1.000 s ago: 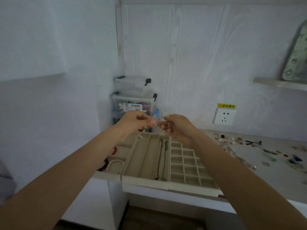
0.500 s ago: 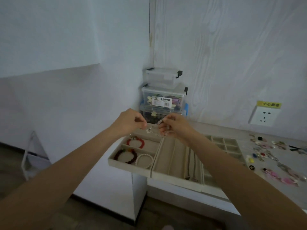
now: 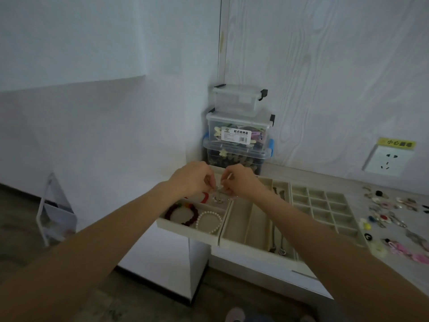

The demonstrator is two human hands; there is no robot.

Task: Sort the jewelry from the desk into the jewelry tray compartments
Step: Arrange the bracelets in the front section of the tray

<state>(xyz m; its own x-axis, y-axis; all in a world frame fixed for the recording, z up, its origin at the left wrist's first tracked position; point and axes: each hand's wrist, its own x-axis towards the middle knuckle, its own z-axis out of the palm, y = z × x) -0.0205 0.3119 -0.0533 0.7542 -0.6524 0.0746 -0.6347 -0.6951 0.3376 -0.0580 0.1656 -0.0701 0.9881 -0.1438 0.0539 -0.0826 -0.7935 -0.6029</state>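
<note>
Rack (image 3: 55,212): white, on floor far left by wall, contents blurred.

L hand (image 3: 192,181): fingers curled, pinching one end of chain (image 3: 219,190).

Chain: small, silvery, strung between both hands, held over back of bracelet tray (image 3: 185,228); a bit dangles below fingers. Detail too small to tell.

Bracelet tray: beige, leftmost, overhangs desk (image 3: 348,180) edge. Holds dark bead bracelet (image 3: 182,213) front left, pearl bracelet (image 3: 209,221) just beside it to the right, red bangle (image 3: 204,197) behind, partly hidden by L hand.

Boxes (image 3: 239,133): 3 clear plastic, stacked in corner behind hands; top one looks bare inside, lower 2 hold mixed coloured items; label on middle one.

R hand (image 3: 241,182): fingers curled, pinching other end of chain, close to L hand.

Slot tray (image 3: 239,219): beige, long channels, touching bracelet tray's right side; thin necklaces (image 3: 278,242) lie in right channels.

Grid tray (image 3: 325,208): beige, many small squares, right of slot tray.

Socket (image 3: 387,161): white, on wall, yellow sticker above.

Loose jewelry (image 3: 390,217): scattered on desk far right, well apart from hands; rings, clips, pink piece at front.
</note>
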